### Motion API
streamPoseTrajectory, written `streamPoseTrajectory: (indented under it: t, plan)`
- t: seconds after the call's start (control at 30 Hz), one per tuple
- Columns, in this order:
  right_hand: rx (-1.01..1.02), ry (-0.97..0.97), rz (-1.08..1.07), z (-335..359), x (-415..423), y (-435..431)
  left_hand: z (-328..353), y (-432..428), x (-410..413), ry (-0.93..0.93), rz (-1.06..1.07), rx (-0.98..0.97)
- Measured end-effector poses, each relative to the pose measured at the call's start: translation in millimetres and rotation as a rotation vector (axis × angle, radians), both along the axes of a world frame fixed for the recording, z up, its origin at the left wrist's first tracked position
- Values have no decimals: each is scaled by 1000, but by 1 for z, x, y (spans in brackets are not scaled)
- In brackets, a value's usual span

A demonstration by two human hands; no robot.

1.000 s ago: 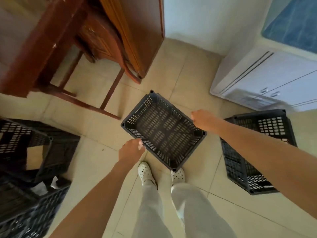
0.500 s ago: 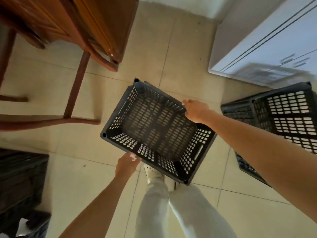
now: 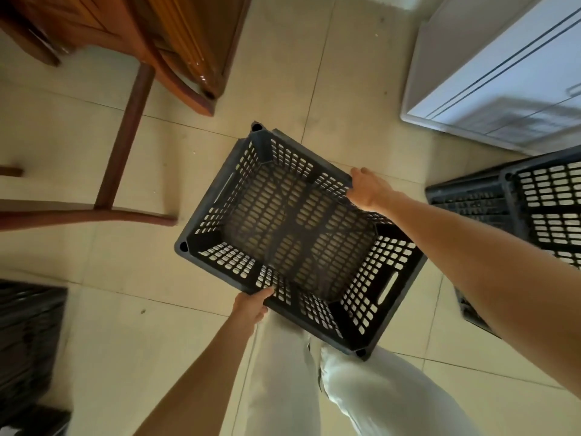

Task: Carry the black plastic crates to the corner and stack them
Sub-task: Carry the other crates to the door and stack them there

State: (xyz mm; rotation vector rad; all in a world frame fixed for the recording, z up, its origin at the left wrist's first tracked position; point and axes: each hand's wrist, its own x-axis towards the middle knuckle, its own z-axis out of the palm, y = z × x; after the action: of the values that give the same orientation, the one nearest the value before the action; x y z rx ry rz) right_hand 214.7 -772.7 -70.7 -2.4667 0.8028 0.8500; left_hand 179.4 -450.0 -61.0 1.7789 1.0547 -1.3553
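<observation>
Carried crate (image 3: 301, 234): black, slatted, up off the tiled floor (image 3: 125, 265). It is held open side up, turned corner-on, out in front of the person's legs.
Left hand (image 3: 251, 306): clamped on the near long rim. The thumb hooks over the top edge; the other fingers curl under it, mostly out of sight.
Right hand (image 3: 366, 190): gripping the far rim, fingers wrapped over the edge, arm stretched across the crate's right end.
Crates on the right (image 3: 534, 209): more black crates down on the floor, apart from the carried one. How they sit together I cannot tell.
Dark crates at left (image 3: 28, 335): blurred, low at the edge.
Wooden furniture (image 3: 176, 42): upper left, legs on the tiles.
White cabinet (image 3: 503, 73): upper right.
Pale trousers (image 3: 283, 388): under the crate's near corner.
</observation>
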Motion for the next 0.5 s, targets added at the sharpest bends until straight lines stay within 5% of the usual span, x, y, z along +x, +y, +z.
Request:
streamPoseTrajectory:
  t: [0.5]
  plan:
    - [-58,-99,-279,209,-43,-67,165,-64,77,-156,-319,-96]
